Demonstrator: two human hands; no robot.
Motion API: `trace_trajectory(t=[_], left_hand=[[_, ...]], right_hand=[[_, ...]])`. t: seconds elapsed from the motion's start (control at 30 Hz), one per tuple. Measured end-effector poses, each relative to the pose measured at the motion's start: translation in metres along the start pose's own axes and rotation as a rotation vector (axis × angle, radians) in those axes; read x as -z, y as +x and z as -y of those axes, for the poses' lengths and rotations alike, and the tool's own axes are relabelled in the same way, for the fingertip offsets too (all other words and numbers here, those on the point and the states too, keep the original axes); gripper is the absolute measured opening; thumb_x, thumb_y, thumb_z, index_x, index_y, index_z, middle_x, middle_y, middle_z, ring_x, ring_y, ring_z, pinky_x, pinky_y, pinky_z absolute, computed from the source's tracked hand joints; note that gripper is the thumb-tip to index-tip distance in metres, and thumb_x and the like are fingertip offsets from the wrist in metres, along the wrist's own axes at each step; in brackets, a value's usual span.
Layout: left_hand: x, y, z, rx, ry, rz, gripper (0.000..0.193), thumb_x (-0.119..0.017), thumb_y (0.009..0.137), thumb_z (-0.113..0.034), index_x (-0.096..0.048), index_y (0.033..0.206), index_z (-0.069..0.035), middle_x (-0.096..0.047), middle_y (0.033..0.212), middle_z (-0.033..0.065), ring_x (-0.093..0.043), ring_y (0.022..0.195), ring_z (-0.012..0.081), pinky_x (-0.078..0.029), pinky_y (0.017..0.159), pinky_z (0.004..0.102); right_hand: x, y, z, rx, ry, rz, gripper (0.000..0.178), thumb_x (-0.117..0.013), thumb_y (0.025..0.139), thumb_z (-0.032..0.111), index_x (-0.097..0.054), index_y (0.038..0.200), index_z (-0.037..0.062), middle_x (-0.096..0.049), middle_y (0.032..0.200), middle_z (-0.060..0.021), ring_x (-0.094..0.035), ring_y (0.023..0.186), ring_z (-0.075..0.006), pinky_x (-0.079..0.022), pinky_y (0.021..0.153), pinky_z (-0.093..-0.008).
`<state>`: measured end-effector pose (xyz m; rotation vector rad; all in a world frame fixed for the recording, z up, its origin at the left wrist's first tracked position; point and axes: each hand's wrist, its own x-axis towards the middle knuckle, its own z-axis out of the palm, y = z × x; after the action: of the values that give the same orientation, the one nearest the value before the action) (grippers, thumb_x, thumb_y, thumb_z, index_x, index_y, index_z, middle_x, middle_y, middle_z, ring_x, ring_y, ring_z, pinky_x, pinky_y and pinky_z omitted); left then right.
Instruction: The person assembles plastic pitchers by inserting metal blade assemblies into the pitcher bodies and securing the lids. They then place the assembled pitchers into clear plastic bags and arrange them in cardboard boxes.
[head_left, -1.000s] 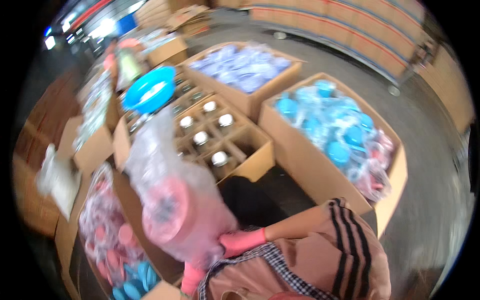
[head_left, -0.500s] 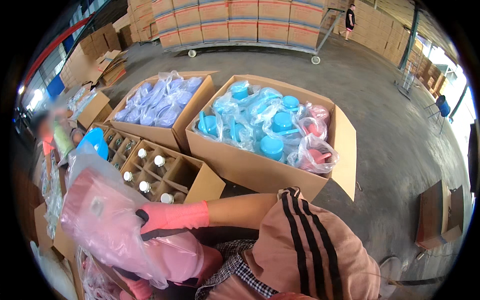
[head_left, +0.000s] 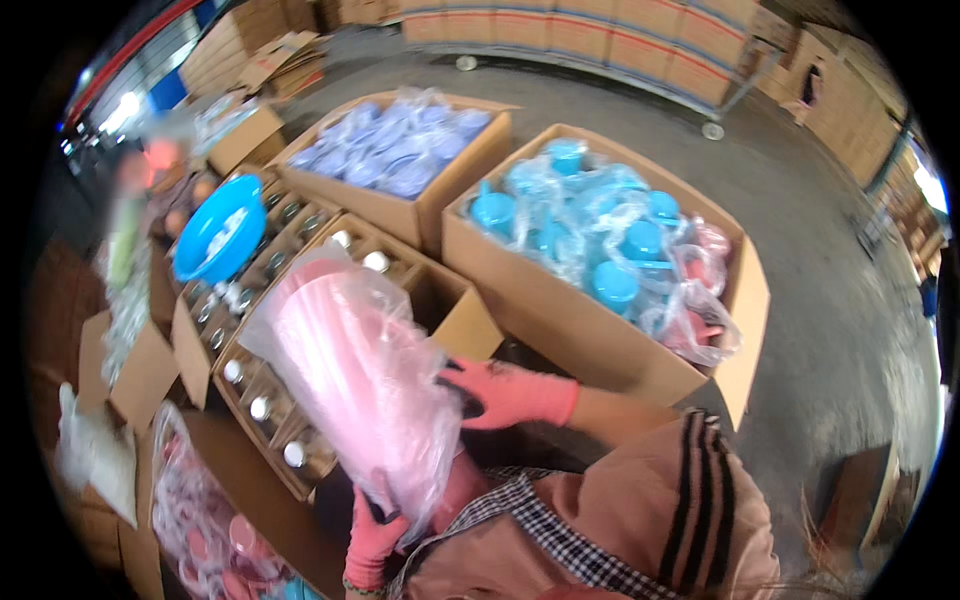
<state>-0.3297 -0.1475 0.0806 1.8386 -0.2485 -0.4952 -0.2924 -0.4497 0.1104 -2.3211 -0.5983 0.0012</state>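
Note:
In front of me is a large pink plastic piece [head_left: 350, 370] in a loose clear bag, tilted with its far end to the upper left. The bag hides its exact kind. My right hand [head_left: 510, 390], in a pink glove with dark fingertips, grips it from the right side. Lower down, my left hand [head_left: 378, 535], gloved alike, holds it near the end closest to me. Beneath and beyond the bag stands a divided carton [head_left: 463, 318] with white-capped bottles, partly covered by it.
A blue basin [head_left: 195, 240] with small white pieces rests on another bottle carton. Farther off are a box of purple bagged items [head_left: 400, 150] and a box of blue and pink plastic ware [head_left: 560, 320]. Pink bagged pieces [head_left: 215, 550] fill a box at lower left. Another person [head_left: 180, 200] is at left.
The view has swung left. The bagged pink piece now stands more upright over the bottle carton. My right hand has shifted to its side, and my left hand shows more fully at its lower end.

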Motion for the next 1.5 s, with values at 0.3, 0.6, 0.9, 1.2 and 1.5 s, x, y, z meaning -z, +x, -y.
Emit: trace_trajectory(t=[0.3,0.6,0.9,1.2,1.5], left_hand=[[-0.006,-0.019,-0.010,-0.279,0.427,0.097,0.075,-0.058,0.065,-0.005,-0.017,0.128,0.004,-0.028,0.126,0.0241,-0.028,0.118,0.0370,-0.026,0.096,0.0356],[0.009,-0.032,-0.034,-0.052,-0.290,0.041,0.074,-0.061,0.068,-0.029,-0.026,0.126,0.004,-0.039,0.122,0.0142,-0.041,0.110,0.0223,-0.032,0.093,0.0325],[-0.016,0.028,-0.100,-0.836,0.416,0.129,0.073,-0.053,0.075,-0.034,-0.022,0.126,0.007,-0.019,0.129,0.0295,-0.013,0.122,0.0445,-0.008,0.099,0.0494],[-0.062,0.090,-0.178,-1.590,0.406,0.170,0.061,-0.063,0.066,-0.039,-0.045,0.112,-0.003,-0.027,0.125,0.0279,-0.036,0.109,0.0451,-0.017,0.093,0.0559],[0.005,0.309,-0.064,-0.397,0.916,0.039,0.056,-0.054,0.074,-0.039,-0.046,0.111,0.001,-0.045,0.111,0.0234,-0.041,0.106,0.0354,-0.032,0.091,0.0385]], right_hand=[[0.018,0.041,0.034,0.437,-0.772,0.061,0.042,-0.052,0.070,0.015,-0.044,0.111,0.0048,-0.043,0.111,-0.0157,-0.049,0.090,-0.0369,-0.044,0.072,-0.0371],[-0.020,0.076,-0.028,0.293,-0.397,0.221,0.041,-0.052,0.069,0.014,-0.044,0.108,0.0026,-0.041,0.115,-0.0181,-0.048,0.094,-0.0357,-0.039,0.083,-0.0380],[-0.068,-0.011,-0.027,0.014,0.400,-0.200,0.056,-0.061,0.071,0.022,-0.039,0.117,0.0005,-0.045,0.116,-0.0162,-0.041,0.109,-0.0265,-0.030,0.095,-0.0346],[0.019,-0.103,-0.088,-0.517,0.302,-0.709,0.056,-0.061,0.071,0.022,-0.038,0.118,0.0006,-0.045,0.116,-0.0160,-0.041,0.110,-0.0263,-0.030,0.095,-0.0348],[0.102,-0.085,-0.228,-0.718,-0.132,-1.045,0.056,-0.060,0.071,0.021,-0.038,0.118,0.0008,-0.044,0.117,-0.0159,-0.041,0.110,-0.0262,-0.029,0.095,-0.0351]])
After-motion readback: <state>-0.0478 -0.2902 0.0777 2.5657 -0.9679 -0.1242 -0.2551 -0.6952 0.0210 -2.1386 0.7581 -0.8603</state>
